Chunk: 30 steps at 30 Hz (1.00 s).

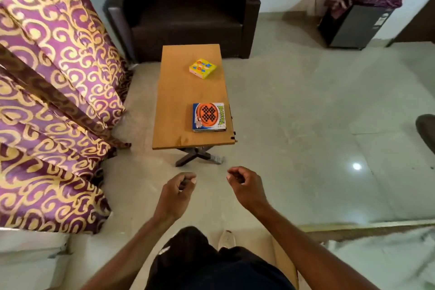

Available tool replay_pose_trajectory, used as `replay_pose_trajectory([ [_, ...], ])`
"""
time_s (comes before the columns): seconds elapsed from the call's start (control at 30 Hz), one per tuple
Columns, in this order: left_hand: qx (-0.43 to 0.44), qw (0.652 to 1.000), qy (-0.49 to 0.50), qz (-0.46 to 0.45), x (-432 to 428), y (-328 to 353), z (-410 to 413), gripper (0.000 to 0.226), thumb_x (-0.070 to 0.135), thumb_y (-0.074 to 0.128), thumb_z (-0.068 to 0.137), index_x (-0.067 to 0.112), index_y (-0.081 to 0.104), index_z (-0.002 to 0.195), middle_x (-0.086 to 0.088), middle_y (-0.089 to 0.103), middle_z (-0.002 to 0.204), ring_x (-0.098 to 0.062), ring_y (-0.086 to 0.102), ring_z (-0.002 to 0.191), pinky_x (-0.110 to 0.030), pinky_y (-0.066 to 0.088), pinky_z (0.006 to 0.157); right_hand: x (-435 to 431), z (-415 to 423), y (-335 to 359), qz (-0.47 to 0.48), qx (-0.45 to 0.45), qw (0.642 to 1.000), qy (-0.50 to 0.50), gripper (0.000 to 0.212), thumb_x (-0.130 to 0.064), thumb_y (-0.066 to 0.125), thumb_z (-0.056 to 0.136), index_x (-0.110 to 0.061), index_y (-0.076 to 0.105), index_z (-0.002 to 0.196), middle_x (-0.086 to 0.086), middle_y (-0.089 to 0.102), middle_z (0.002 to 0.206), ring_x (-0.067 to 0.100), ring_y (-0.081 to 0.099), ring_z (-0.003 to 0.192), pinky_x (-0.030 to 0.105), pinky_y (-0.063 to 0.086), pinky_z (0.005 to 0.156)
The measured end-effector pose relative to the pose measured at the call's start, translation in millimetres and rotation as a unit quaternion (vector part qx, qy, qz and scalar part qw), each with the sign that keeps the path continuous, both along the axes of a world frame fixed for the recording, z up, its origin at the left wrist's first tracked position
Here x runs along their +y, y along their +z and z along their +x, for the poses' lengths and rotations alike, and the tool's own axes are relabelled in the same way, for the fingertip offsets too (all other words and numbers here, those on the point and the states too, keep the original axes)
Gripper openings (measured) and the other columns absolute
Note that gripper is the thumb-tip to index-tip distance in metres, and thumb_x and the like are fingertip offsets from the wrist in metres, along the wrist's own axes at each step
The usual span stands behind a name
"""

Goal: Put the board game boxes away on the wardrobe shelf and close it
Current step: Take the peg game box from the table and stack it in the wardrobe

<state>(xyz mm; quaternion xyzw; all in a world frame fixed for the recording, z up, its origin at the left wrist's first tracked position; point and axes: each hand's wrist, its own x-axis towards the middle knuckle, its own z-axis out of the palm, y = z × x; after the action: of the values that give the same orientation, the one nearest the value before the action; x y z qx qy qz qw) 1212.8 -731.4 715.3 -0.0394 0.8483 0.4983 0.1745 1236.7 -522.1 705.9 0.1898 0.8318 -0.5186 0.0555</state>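
Observation:
Two board game boxes lie on a small wooden table (179,106). A flat blue and orange box (208,117) sits near the table's front right corner. A smaller yellow box (202,68) lies farther back. My left hand (177,192) and my right hand (244,186) hang in front of me, below the table's near edge, well short of the boxes. The fingers of both hands are loosely curled and hold nothing. No wardrobe is in view.
A purple and gold curtain (51,101) fills the left side. A dark armchair (186,9) stands behind the table. A black cabinet (355,26) draped with a purple cloth is at the back right. Pale tiled floor (306,113) spreads to the right.

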Motion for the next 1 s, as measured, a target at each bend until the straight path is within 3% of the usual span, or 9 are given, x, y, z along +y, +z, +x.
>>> replay_pose_trajectory([
  [0.1, -0.002, 1.0, 0.002, 0.0, 7, -4, -67, 0.018, 0.021, 0.057, 0.095, 0.02, 0.068, 0.109, 0.004, 0.07, 0.095, -0.008, 0.064, 0.086, -0.014, 0.048, 0.071, 1, -70, -5, 0.006, 0.004, 1.0, 0.003, 0.02, -0.026, 0.067, 0.09, -0.019, 0.072, 0.108, -0.008, 0.072, 0.095, 0.003, 0.067, 0.085, 0.02, 0.053, 0.082],
  [0.23, -0.015, 1.0, -0.021, -0.006, 14, -31, -174, 0.016, 0.015, 0.06, 0.093, 0.023, 0.069, 0.103, 0.009, 0.069, 0.087, 0.005, 0.062, 0.074, -0.006, 0.043, 0.062, 2, -169, -34, -0.004, -0.024, 0.999, -0.027, 0.018, -0.024, 0.069, 0.087, -0.017, 0.073, 0.103, -0.008, 0.071, 0.088, 0.007, 0.067, 0.081, 0.019, 0.05, 0.077],
  [0.33, -0.04, 0.998, -0.051, -0.023, 17, -65, -263, 0.016, 0.016, 0.06, 0.092, 0.026, 0.066, 0.103, 0.013, 0.067, 0.085, 0.011, 0.06, 0.073, -0.01, 0.043, 0.066, 0, -241, -65, -0.025, -0.064, 0.995, -0.066, 0.014, -0.02, 0.069, 0.086, -0.014, 0.073, 0.098, -0.005, 0.07, 0.082, 0.011, 0.066, 0.075, 0.017, 0.047, 0.069],
  [0.43, -0.08, 0.989, -0.097, -0.082, 25, -116, -352, 0.014, 0.021, 0.059, 0.091, 0.03, 0.065, 0.1, 0.013, 0.067, 0.084, 0.001, 0.062, 0.074, -0.022, 0.046, 0.069, -4, -309, -105, -0.044, -0.12, 0.986, -0.107, 0.012, -0.018, 0.066, 0.086, -0.014, 0.072, 0.096, -0.002, 0.071, 0.081, 0.013, 0.066, 0.074, 0.014, 0.044, 0.062],
  [0.53, -0.119, 0.963, -0.179, -0.16, 39, -166, -429, 0.022, 0.028, 0.053, 0.089, 0.024, 0.064, 0.108, 0.003, 0.071, 0.103, -0.014, 0.065, 0.085, -0.03, 0.054, 0.075, -5, -366, -152, -0.05, -0.181, 0.972, -0.144, 0.015, -0.016, 0.061, 0.088, -0.011, 0.071, 0.098, 0.003, 0.071, 0.087, 0.014, 0.063, 0.074, 0.011, 0.042, 0.058],
  [0.67, -0.109, 0.92, -0.278, -0.255, 65, -218, -511, 0.045, 0.03, 0.055, 0.083, 0.021, 0.054, 0.127, -0.006, 0.062, 0.129, -0.027, 0.061, 0.111, -0.043, 0.054, 0.09, -5, -418, -226, -0.081, -0.297, 0.938, -0.162, 0.026, -0.019, 0.064, 0.084, -0.014, 0.072, 0.108, 0.006, 0.073, 0.107, 0.025, 0.066, 0.101, 0.03, 0.05, 0.083],
  [0.83, -0.082, 0.837, -0.414, -0.349, 101, -278, -584, 0.09, 0.03, 0.064, 0.08, 0.018, 0.014, 0.154, -0.007, 0.01, 0.163, -0.029, 0.016, 0.148, -0.051, 0.023, 0.116, 2, -456, -278, -0.176, -0.377, 0.88, -0.231, 0.028, -0.022, 0.065, 0.087, -0.013, 0.069, 0.113, 0.003, 0.063, 0.101, 0.02, 0.058, 0.092, 0.043, 0.055, 0.09],
  [0.9, -0.115, 0.83, -0.425, -0.342, 104, -291, -594, 0.09, 0.027, 0.063, 0.079, 0.018, 0.013, 0.154, -0.007, 0.015, 0.162, -0.03, 0.017, 0.147, -0.052, 0.023, 0.115, 5, -458, -285, -0.191, -0.381, 0.863, -0.271, 0.02, -0.019, 0.066, 0.086, -0.015, 0.07, 0.106, 0.003, 0.062, 0.097, 0.019, 0.058, 0.088, 0.041, 0.056, 0.084],
  [1.0, -0.185, 0.848, -0.369, -0.332, 99, -296, -597, 0.067, 0.03, 0.06, 0.074, 0.02, 0.041, 0.138, -0.01, 0.045, 0.141, -0.033, 0.042, 0.129, -0.048, 0.042, 0.103, 15, -454, -285, -0.126, -0.32, 0.887, -0.308, 0.009, -0.012, 0.068, 0.081, -0.019, 0.072, 0.086, 0.005, 0.068, 0.091, 0.016, 0.059, 0.075, 0.024, 0.047, 0.065],
])
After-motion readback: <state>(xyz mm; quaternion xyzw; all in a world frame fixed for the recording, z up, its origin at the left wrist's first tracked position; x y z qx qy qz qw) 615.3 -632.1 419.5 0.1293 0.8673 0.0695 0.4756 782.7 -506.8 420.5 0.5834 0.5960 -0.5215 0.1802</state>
